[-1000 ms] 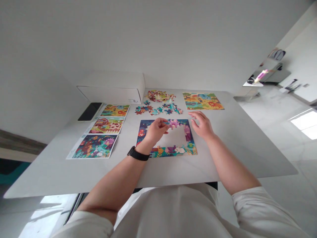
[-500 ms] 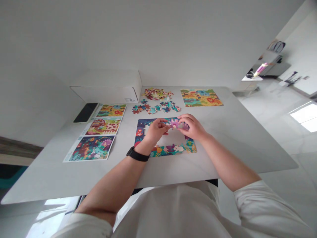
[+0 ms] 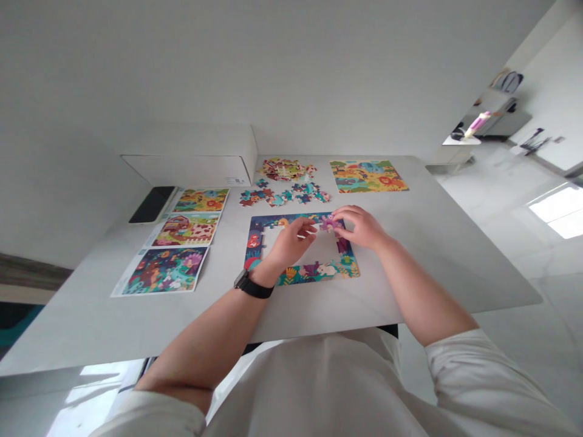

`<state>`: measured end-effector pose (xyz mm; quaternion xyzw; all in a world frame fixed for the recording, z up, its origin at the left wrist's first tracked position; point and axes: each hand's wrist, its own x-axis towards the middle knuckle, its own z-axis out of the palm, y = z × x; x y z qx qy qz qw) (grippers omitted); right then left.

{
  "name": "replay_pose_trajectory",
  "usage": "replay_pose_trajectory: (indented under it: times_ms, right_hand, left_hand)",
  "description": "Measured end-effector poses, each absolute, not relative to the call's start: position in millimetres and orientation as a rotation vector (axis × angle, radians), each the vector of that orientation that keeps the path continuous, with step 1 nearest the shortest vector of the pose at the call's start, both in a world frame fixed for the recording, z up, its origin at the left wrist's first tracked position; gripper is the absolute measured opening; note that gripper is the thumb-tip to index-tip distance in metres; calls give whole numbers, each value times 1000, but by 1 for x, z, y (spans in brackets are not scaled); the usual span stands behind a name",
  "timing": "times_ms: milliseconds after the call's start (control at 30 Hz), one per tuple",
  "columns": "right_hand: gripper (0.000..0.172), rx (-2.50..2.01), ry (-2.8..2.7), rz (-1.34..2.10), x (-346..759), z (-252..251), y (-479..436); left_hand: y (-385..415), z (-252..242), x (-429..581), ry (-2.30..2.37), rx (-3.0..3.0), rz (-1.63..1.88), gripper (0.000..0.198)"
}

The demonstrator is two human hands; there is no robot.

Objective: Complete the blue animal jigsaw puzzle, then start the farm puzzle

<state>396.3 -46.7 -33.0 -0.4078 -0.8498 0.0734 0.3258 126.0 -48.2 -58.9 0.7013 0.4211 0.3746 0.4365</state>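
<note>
Your right hand [image 3: 362,227] has its fingers curled in, and the thumb and first fingers are pinched on a purple piece [image 3: 328,224]. The piece sits at the far border of the half-built puzzle [image 3: 300,272], a bit right of the middle. It looks about flat on the board and seems wider than it is deep, so its long side runs left-right. It's too small to say if it's fully seated.

Your left hand [image 3: 291,243] is looser. Its fingers are half open and stretched toward the same spot, resting over the bare middle of the puzzle with nothing gripped. The fingertips end just beside the purple piece, but I can't tell if they actually touch it.

The puzzle lies flat on the table [image 3: 432,255] right in front of you, long axis left to right. Only the border is filled in.

Just past it are some loose pieces [image 3: 285,196], then a bigger pile [image 3: 285,170]. A finished puzzle [image 3: 368,176] sits off to the far right.
</note>
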Motion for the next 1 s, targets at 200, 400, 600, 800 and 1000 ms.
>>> replay_pose_trajectory:
  times_ms: [200,400,600,800,1000]
  right_hand:
    - [15,-1139,-2319,277,403,-46,-37]
    - [16,-1204,-2352,289,398,-51,-35]
    - [15,-1210,-2358,250,398,-54,-34]
    - [15,-1245,-2373,232,398,-58,-32]
    - [14,-1228,-2375,224,395,-58,-32]
  left_hand:
    - [-56,-57,125,951,2243,788,25]
    - [-57,-64,126,852,2390,675,33]
    - [-60,-63,128,775,2457,606,48]
    - [-62,-62,128,779,2478,582,51]
    - [-62,-63,128,777,2504,561,52]
